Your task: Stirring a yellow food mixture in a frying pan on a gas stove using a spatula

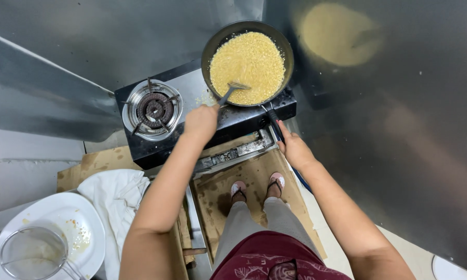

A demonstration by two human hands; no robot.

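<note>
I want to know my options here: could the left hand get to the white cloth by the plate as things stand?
Probably yes: the left hand holds the spatula over the stove, and the white cloth lies uncovered beside that forearm, nothing between.

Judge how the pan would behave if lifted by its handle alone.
The pan is probably front-heavy: it's filled wide with yellow grains and would tend to dip away from the handle. The loose grains would likely slide and spill over its shallow rim if tilted.

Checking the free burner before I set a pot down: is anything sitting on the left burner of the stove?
No, the left burner stands bare, while the pan of yellow grains sits over the stove's right side.
</note>
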